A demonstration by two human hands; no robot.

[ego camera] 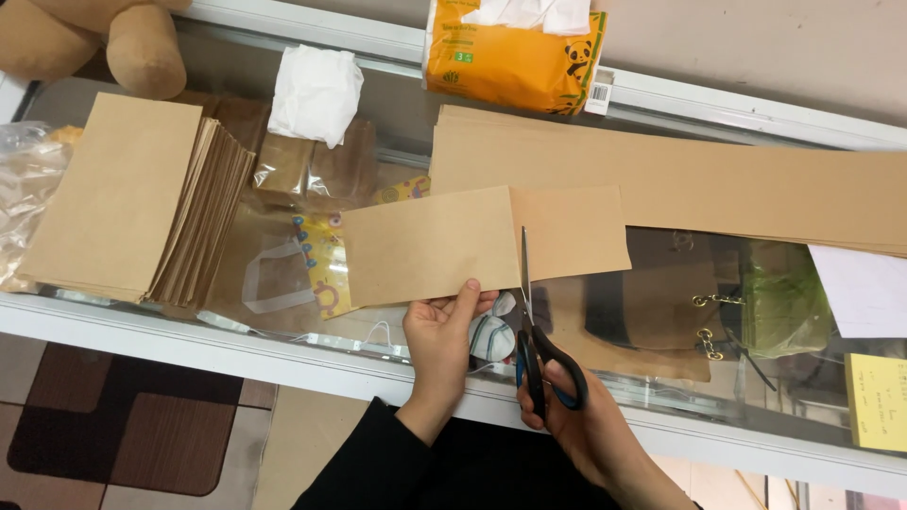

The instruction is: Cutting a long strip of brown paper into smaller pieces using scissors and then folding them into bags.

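My left hand (pixel 440 338) pinches the lower edge of a brown kraft paper strip (pixel 430 244) lying over a glass counter top (pixel 661 260). My right hand (pixel 590 425) grips black scissors with blue-lined handles (pixel 534 340). The blades point away from me and cut up through the strip, with a shorter piece (pixel 572 229) to the right of the blade. Both hands are at the counter's near edge.
A stack of cut brown sheets (pixel 128 198) lies at the left. Long brown sheets (pixel 699 179) lie at the back right. An orange tissue pack (pixel 515 52), a crumpled white tissue (pixel 315 92), a plush toy (pixel 142 47) and a yellow note pad (pixel 877 401) surround them.
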